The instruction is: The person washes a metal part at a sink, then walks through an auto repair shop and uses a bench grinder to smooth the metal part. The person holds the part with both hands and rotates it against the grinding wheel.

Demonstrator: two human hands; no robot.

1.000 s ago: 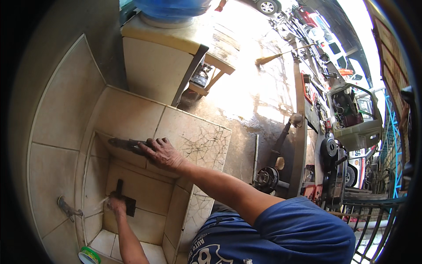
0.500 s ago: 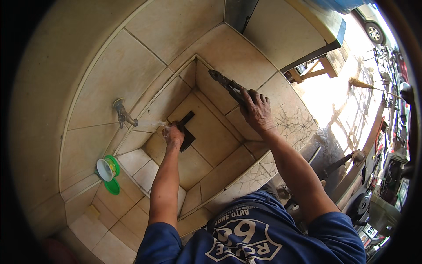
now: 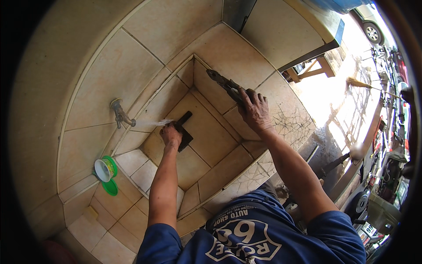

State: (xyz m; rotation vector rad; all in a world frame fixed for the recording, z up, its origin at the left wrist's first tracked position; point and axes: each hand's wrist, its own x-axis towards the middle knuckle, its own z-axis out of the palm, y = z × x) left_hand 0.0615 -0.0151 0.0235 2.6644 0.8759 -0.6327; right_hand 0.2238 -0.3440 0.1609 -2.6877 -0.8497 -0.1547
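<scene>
1. Dark metal pliers (image 3: 218,79) sit in the right hand (image 3: 256,112), its grip closed round the handles; they slant by the side of the tiled basin (image 3: 213,134), though whether they touch its edge is unclear.
2. Low in that basin, the left hand (image 3: 170,135) appears closed on a dark flat-bladed tool (image 3: 186,140), whose straight bar shows past the fingers.
3. Water (image 3: 151,123) from the wall faucet (image 3: 121,115) reaches the left hand.
4. Pliers should feel dense, stiff and sturdy; the handles, behind the pivot, suit holding.
5. Probably lighter, the bladed tool looks rigid; wetness may make it slippery, favouring a firm hold where bar meets blade.
</scene>
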